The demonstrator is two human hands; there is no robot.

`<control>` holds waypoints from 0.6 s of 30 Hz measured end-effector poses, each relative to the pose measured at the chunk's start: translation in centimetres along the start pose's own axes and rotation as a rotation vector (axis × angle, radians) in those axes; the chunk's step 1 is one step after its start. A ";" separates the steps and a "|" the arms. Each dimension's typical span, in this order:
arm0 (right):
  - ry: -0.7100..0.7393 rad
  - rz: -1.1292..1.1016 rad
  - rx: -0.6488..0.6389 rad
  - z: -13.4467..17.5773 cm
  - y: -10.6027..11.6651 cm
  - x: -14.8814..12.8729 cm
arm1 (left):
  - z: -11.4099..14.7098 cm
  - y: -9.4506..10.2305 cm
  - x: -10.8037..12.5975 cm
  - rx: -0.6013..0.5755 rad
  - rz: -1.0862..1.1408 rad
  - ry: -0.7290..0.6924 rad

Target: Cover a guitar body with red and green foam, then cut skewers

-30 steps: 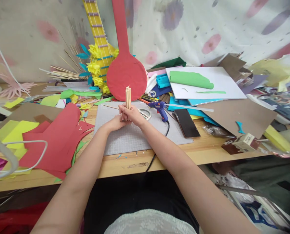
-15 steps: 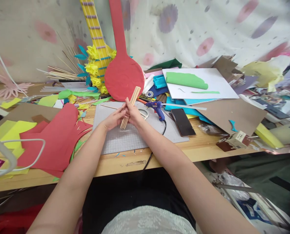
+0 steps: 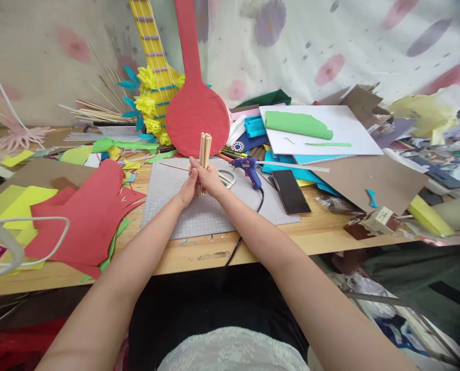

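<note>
The left hand (image 3: 189,188) and right hand (image 3: 210,180) clasp an upright bundle of pale wooden sticks (image 3: 204,148) over a grey gridded mat (image 3: 202,220), hiding the sticks' middles; behind, a long-necked red disc (image 3: 197,116) is cut off above.

My left arm (image 3: 127,273) and right arm (image 3: 284,255) are bare along all the length that shows, smooth and fairly slender, narrow at the wrists and broader towards me. My left hand (image 3: 188,190) and right hand (image 3: 212,181) are bare too, small and slim-fingered, the nails too small to make out. Over my middle I wear a white garment (image 3: 233,353), whether top or dress I cannot tell. It has a faint greenish-grey cast and a mottled pattern like lace or little flowers, and its upper outline is softly rounded.
</note>
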State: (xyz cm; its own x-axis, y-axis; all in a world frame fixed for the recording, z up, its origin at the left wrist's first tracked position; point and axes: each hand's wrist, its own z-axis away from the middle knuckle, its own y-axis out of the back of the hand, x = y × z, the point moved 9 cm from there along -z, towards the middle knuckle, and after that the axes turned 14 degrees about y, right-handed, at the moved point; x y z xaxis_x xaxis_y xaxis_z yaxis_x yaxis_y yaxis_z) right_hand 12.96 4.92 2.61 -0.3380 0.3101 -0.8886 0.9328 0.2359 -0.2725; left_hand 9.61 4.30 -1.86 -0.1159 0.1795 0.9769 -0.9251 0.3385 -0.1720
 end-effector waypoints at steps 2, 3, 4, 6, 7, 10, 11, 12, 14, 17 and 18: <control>-0.023 -0.088 0.057 0.1 1.1 0.1 | -0.1 0.2 0.7 -0.020 -0.083 -0.036; -0.053 -0.136 0.076 0.2 1.7 0.2 | -0.2 0.5 1.0 -0.026 -0.167 -0.030; -0.090 -0.178 0.085 0.3 2.4 0.3 | -0.5 1.1 1.3 -0.008 -0.280 -0.025; -0.160 -0.243 0.084 0.7 3.8 0.5 | -1.0 3.3 2.6 0.151 -0.601 -0.046; -0.187 -0.280 0.098 0.9 4.6 0.6 | -1.2 4.3 3.5 0.262 -0.806 -0.076; -0.249 -0.377 0.194 1.3 6.8 1.2 | -2.1 5.3 4.5 0.390 -1.325 -0.083; -0.263 -0.398 0.217 1.4 7.2 1.5 | -2.5 5.1 4.4 0.387 -1.452 -0.066; -0.274 -0.415 0.227 1.5 7.4 1.7 | -2.7 4.9 4.2 0.372 -1.556 -0.043; -0.282 -0.439 0.222 1.5 7.4 2.1 | -3.0 4.3 3.7 0.316 -1.713 -0.002; -0.275 -0.447 0.221 1.4 7.3 2.3 | -2.5 4.6 3.3 0.250 -1.835 0.070; -0.270 -0.445 0.226 1.4 7.3 2.3 | -2.2 5.4 3.3 0.268 -1.852 0.106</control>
State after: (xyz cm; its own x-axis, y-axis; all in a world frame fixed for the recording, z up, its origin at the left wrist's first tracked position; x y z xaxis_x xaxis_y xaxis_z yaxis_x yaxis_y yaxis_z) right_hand 19.18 6.10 -1.95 -0.6882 -0.0271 -0.7250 0.7216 0.0778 -0.6879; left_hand 5.03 8.74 0.21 0.9801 -0.1447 -0.1360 0.1392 0.0123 0.9902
